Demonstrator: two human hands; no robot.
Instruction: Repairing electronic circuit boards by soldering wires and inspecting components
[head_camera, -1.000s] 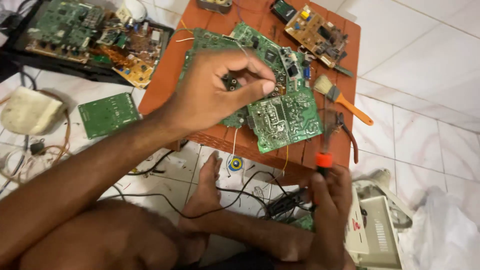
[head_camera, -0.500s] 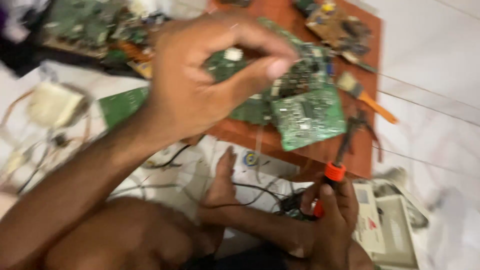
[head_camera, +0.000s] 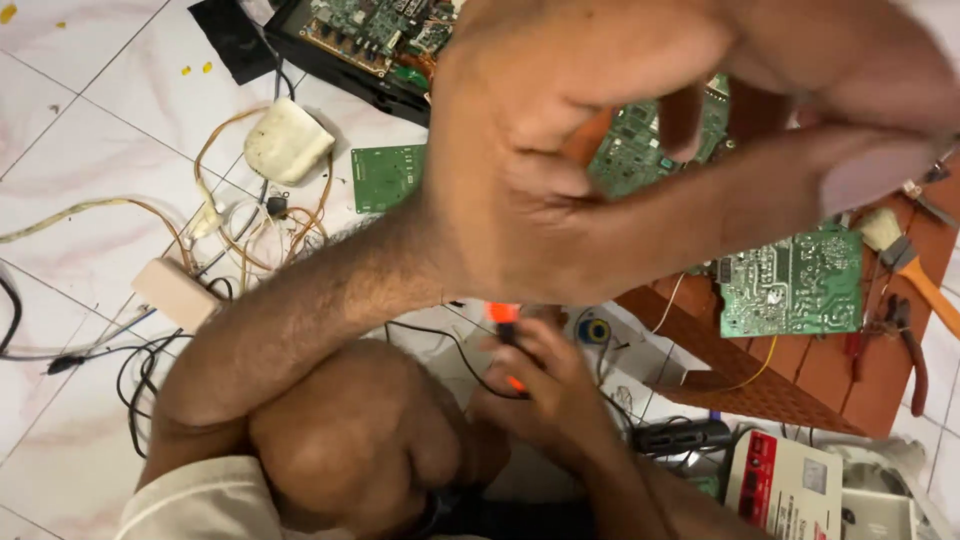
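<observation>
Left hand (head_camera: 640, 150) is raised close to the camera, fingers curled with thumb and fingertips nearly meeting; can't tell if they pinch anything. Right hand (head_camera: 540, 385) is closed around an orange-handled screwdriver (head_camera: 505, 330) low near the knee, parked clear, long axis roughly vertical in view, tip hidden. Green printed circuit board (head_camera: 795, 285) lies flat on the reddish wooden board (head_camera: 800, 385), solder side up for access.
</observation>
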